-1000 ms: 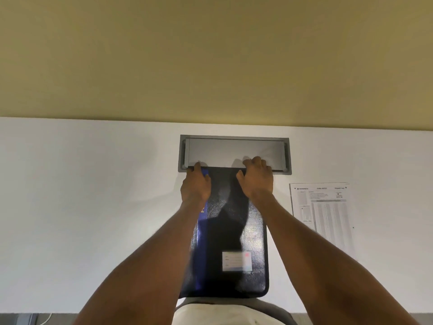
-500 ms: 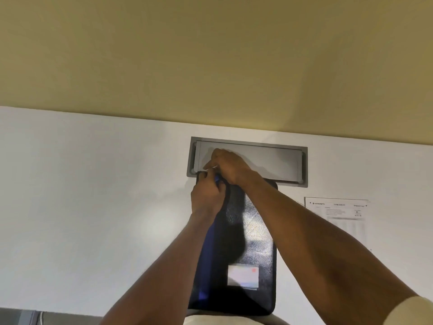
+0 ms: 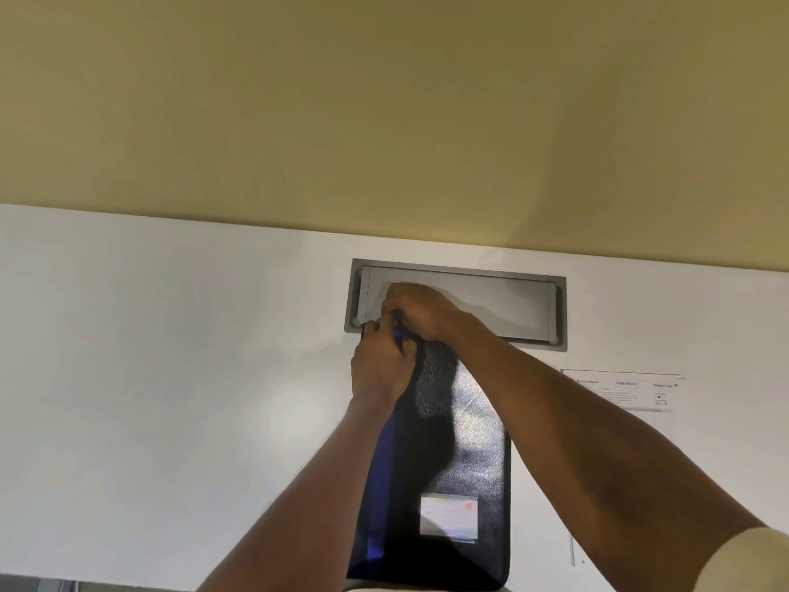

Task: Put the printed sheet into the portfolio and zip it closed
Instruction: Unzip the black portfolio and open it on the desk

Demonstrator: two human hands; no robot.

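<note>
The printed sheet (image 3: 623, 393) lies flat on the white desk (image 3: 170, 378), to the right of the black portfolio (image 3: 465, 455) and not touching it, its lower part hidden behind the right forearm, so it is not yet inside. The portfolio lies closed lengthwise in front of the person, a blue strip along its left edge and a pale label window (image 3: 448, 517) near its close end; its far end reaches the grey cable hatch (image 3: 512, 292) set in the desk. Both hands meet at the far left corner of the portfolio: the left hand (image 3: 378, 369) is clenched on the corner edge, and the right hand (image 3: 420, 309) is curled over it, fingers pinched on something small there, probably the zip pull, though the pull itself is too hidden to tell. The likely step is opening the zip. The risks, as I judge them: the pull may slip from the pinch, or the portfolio may slide toward the hatch if the left hand loosens. The right forearm crosses just above the sheet's near corner, so a sweeping pull could brush the paper, crease it or push it along the desk.
</note>
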